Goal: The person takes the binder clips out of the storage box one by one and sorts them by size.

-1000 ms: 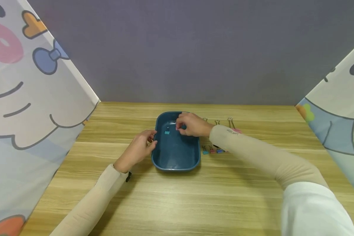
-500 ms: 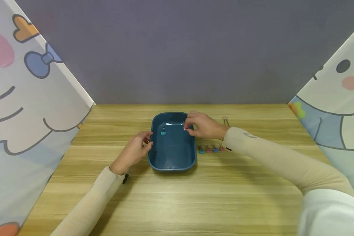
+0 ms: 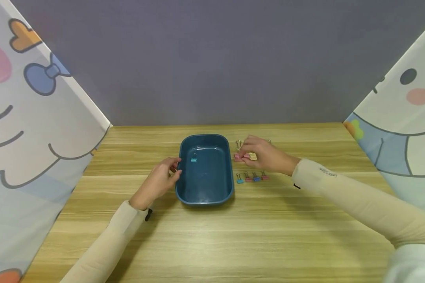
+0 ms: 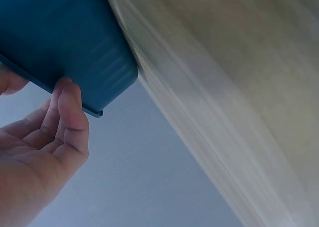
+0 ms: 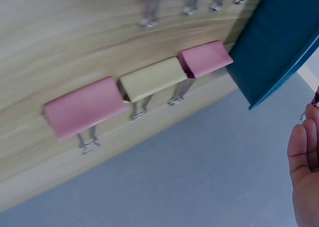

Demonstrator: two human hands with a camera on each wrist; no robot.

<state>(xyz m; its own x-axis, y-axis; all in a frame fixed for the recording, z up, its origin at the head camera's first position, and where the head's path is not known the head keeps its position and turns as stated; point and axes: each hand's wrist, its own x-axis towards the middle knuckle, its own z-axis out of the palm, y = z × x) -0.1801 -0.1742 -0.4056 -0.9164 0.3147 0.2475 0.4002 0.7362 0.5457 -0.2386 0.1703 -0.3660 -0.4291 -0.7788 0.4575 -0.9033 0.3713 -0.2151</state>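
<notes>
My left hand (image 3: 160, 179) holds the left rim of the dark blue tray (image 3: 204, 203); in the left wrist view its curled fingers (image 4: 70, 107) meet the outer wall. Inside the tray lies a small teal binder clip (image 3: 193, 160). My right hand (image 3: 270, 156) pinches a small pinkish-purple binder clip (image 5: 316, 98), mostly hidden by the fingers, right of the tray. Below that hand is a row of large binder clips: pink (image 5: 205, 58), yellow (image 5: 153, 79) and another pink one at the end (image 5: 85, 107).
A nearer row of small binder clips lies right of the tray: teal (image 3: 240, 181), pink (image 3: 248, 179), blue (image 3: 256, 179) and pink (image 3: 265, 177). The wooden table (image 3: 212, 243) meets a grey wall (image 3: 212, 63) behind, with cartoon-print cloths at both sides.
My right hand has moved right, out from over the tray to above the large binder clips, carrying the small pinkish clip. My left hand stays at the tray's rim.
</notes>
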